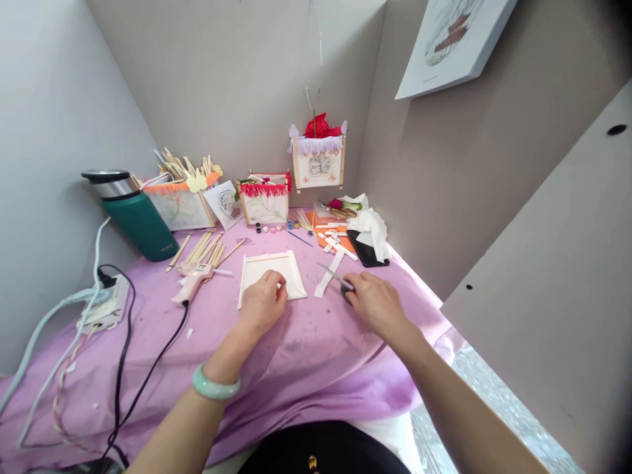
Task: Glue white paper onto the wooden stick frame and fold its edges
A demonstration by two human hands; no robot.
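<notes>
A flat white frame with raised edges (292, 270) lies on the purple cloth in front of me. My left hand (265, 299) is over its lower edge, the fingers curled together; anything between them is too small to make out. To the right, my right hand (375, 299) has its fingers wrapped round the dark handles of a small pair of scissors (332, 272), whose blades point up and left. Under the blades lies a white paper strip (328, 276), with the frame a little to its left.
On the left are a pink glue gun (193, 284), wooden sticks (202, 247), a green tumbler (141, 224) and a power strip (106, 306) with cables. Decorated hanging boxes (318, 164) stand or hang at the back. A black phone (368, 253) lies under white tissue (372, 230) at right.
</notes>
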